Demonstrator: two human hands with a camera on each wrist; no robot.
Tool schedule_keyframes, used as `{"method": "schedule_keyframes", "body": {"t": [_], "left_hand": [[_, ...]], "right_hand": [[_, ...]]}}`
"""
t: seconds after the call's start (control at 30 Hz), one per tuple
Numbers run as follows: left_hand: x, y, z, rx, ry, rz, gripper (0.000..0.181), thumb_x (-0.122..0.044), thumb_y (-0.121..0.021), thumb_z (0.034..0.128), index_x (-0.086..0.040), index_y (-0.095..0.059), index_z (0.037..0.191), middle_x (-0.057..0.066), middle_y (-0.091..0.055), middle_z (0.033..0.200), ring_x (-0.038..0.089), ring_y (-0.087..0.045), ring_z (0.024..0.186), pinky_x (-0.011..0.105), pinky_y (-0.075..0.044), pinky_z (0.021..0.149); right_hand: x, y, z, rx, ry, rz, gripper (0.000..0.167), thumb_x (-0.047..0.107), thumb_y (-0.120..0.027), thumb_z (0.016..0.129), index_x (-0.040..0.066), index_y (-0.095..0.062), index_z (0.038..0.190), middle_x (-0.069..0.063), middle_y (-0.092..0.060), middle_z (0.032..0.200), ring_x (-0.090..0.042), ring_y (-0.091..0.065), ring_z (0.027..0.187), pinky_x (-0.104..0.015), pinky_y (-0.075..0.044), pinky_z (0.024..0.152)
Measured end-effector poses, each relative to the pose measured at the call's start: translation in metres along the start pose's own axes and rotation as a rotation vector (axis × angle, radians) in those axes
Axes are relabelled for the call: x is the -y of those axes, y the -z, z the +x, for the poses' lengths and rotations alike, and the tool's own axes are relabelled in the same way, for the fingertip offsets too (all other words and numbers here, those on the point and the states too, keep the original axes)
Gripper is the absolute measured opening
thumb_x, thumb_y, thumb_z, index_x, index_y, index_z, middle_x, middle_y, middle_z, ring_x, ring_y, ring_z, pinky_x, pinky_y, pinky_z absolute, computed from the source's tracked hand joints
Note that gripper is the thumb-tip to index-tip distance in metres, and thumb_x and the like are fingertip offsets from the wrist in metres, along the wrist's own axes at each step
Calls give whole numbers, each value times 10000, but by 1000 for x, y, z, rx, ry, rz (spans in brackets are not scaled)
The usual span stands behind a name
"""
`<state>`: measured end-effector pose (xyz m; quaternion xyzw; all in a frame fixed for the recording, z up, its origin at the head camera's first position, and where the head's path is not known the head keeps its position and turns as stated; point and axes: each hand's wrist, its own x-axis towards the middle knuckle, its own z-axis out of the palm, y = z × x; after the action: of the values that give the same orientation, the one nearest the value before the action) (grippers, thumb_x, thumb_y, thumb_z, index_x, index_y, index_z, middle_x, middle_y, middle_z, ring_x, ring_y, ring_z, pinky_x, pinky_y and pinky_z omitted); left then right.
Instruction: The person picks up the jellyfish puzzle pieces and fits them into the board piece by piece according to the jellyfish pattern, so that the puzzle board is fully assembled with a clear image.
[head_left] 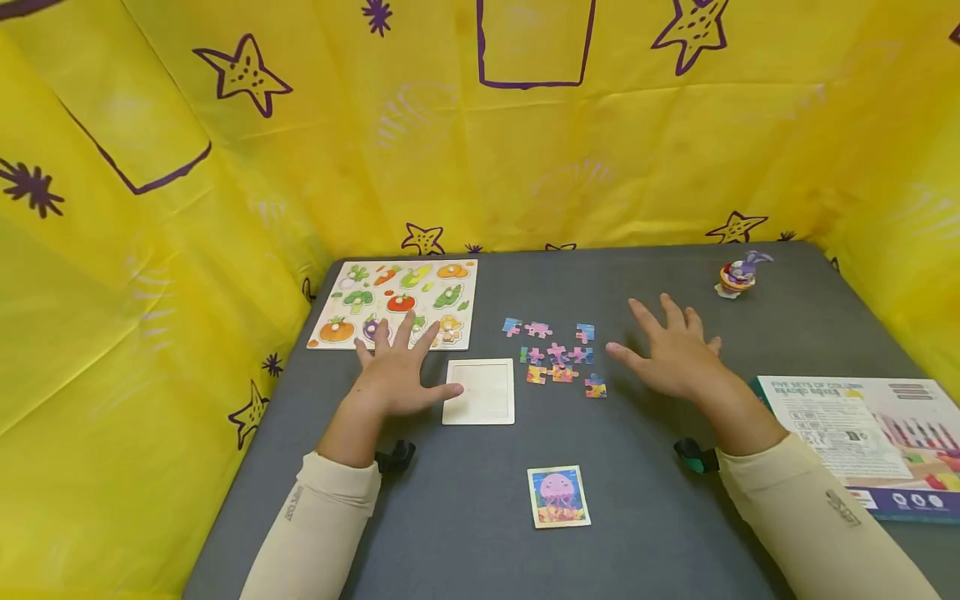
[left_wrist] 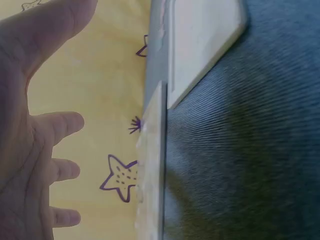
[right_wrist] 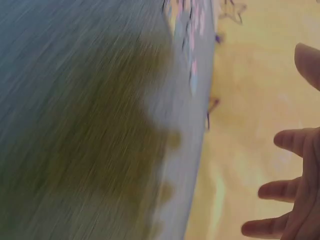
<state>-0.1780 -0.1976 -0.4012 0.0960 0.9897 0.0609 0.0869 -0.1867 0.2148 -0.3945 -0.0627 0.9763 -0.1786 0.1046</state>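
Observation:
Fingers spread, my left hand (head_left: 397,375) hovers between the vegetable peg board (head_left: 468,287) and the square wooden puzzle frame (head_left: 480,392), its thumb over the frame's left part. The left wrist view shows this palm (left_wrist: 20,130) holding nothing. To the right of several loose jigsaw pieces (head_left: 557,354) in pink, blue and orange, my right hand (head_left: 671,354) is held above the table, fingers apart. In the right wrist view that hand (right_wrist: 305,185) is bare too. A small jellyfish picture card (head_left: 558,497) lies nearer to me, below the pieces.
A purple bunny figurine (head_left: 738,273) stands at the back right of the grey table (head_left: 465,533). At the right edge lies a flat printed box (head_left: 862,442). Yellow cloth (head_left: 480,167) with purple stars hangs behind the table and at both sides.

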Motion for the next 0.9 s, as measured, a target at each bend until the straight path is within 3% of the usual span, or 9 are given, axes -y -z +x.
{"method": "schedule_keyframes", "body": {"t": [0.23, 0.4, 0.53, 0.67, 0.9], "left_hand": [[-8, -16, -3, 41, -75, 22, 1104, -844, -609, 763, -314, -204, 1643, 120, -101, 1719, 507, -133, 1527, 807, -114, 1108], [-13, -24, -3, 43, -173, 20, 980, -751, -678, 791, -256, -382, 1584, 114, -294, 1655, 430, -282, 1484, 692, -193, 1166], [-12, -25, -2, 65, -223, 5, 853, -671, -718, 813, -213, -505, 1500, 75, -434, 1576, 352, -367, 1443, 581, -272, 1180], [-9, -27, 0, 101, -251, -59, 734, -573, -761, 828, -183, -575, 1421, 47, -498, 1523, 309, -420, 1396, 529, -329, 1158], [5, -31, 0, 122, -244, -134, 635, -498, -819, 818, -202, -614, 1341, 19, -479, 1553, 275, -394, 1425, 503, -329, 1165]], "right_hand": [[43, -12, 36, 37, 92, -12, 881, 708, -498, 954, 276, -169, 1648, -263, -51, 1680, -599, -44, 1489, -848, -95, 1055], [75, -22, 66, 66, 144, -50, 783, 577, -599, 967, 261, -297, 1616, -247, -184, 1647, -554, -146, 1478, -797, -156, 1088], [97, -31, 89, 96, 174, -90, 656, 504, -628, 972, 228, -450, 1540, -205, -328, 1551, -476, -262, 1404, -681, -265, 1069], [111, -41, 108, 135, 173, -137, 550, 491, -633, 976, 219, -558, 1449, -181, -405, 1466, -422, -315, 1327, -589, -311, 1026], [125, -51, 131, 153, 195, -162, 422, 428, -686, 957, 147, -674, 1273, -182, -539, 1303, -407, -403, 1202, -548, -369, 952]]}}
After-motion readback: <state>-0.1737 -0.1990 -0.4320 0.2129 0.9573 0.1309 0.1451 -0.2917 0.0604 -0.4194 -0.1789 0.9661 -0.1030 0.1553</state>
